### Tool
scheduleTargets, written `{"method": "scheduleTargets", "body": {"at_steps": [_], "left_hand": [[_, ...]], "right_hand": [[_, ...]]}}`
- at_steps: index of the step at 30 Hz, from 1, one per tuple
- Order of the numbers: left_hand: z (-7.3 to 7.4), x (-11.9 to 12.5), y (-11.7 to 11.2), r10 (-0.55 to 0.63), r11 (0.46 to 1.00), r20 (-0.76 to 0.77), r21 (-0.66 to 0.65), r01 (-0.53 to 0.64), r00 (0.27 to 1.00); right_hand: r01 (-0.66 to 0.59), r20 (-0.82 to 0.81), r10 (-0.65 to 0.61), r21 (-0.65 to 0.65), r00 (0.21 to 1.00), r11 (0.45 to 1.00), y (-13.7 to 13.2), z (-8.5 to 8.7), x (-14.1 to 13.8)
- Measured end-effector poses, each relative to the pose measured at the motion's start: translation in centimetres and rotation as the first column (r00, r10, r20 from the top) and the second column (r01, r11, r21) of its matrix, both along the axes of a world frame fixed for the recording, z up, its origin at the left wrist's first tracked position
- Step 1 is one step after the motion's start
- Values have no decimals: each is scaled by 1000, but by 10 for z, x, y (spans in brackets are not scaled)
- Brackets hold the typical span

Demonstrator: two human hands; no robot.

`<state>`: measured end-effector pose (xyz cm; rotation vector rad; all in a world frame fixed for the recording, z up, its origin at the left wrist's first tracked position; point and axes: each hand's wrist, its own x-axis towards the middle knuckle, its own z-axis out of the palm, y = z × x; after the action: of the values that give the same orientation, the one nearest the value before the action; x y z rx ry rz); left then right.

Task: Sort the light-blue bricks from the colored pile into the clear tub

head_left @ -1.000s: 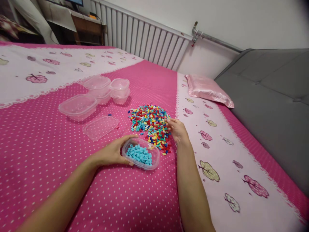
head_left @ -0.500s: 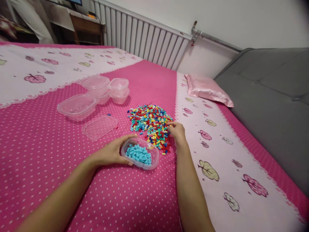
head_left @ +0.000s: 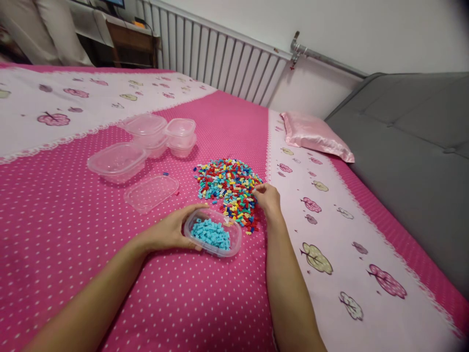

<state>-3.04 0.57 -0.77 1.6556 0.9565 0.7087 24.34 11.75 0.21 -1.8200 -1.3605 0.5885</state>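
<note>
My left hand (head_left: pixel 176 229) grips the left end of a clear plastic container (head_left: pixel 234 244), tilted on the bed. Light-blue toy bricks (head_left: pixel 210 233) fill part of it. Just beyond lies a loose pile of mixed small bricks (head_left: pixel 229 183) in red, yellow, blue, green and white. At the pile's right edge is my right hand (head_left: pixel 268 198), thumb and fingers pinched together; what sits between the fingertips is too small to make out. A clear lid (head_left: pixel 152 193) lies flat to the left of the pile.
Lidded clear containers stand at the back left: an oval one (head_left: pixel 117 164), a larger one (head_left: pixel 146 127) and a small one (head_left: pixel 181 129). A pink pillow (head_left: pixel 317 136) rests near the grey headboard (head_left: pixel 403 127). A person's trouser legs (head_left: pixel 54 34) show beyond the bed.
My right hand's fingers have drawn in slightly at the pile's edge. The person's legs at the far left have shifted right. My left hand and the container stay put.
</note>
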Motion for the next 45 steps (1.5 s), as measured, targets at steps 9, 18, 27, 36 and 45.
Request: {"method": "scheduleTargets", "body": {"at_steps": [9, 18, 27, 36, 45], "left_hand": [[-1, 0, 0, -7, 1000, 34, -21, 8, 999], [-3, -1, 0, -2, 1000, 23, -15, 2, 1000], [-1, 0, 0, 2, 1000, 20, -13, -2, 1000], [-1, 1, 0, 11, 1000, 6, -6, -11, 1000], [-2, 0, 0, 20, 1000, 2, -6, -20, 1000]], "right_hand": [[-63, -937, -44, -70, 347, 996, 1, 26, -4], [-86, -811, 51, 2, 583, 996, -1, 12, -6], [-177, -262, 169, -6, 950, 984, 3, -9, -11], [-195, 72, 195, -13, 978, 981, 2, -5, -11], [-188, -51, 188, 1, 981, 982, -1, -1, -16]]}}
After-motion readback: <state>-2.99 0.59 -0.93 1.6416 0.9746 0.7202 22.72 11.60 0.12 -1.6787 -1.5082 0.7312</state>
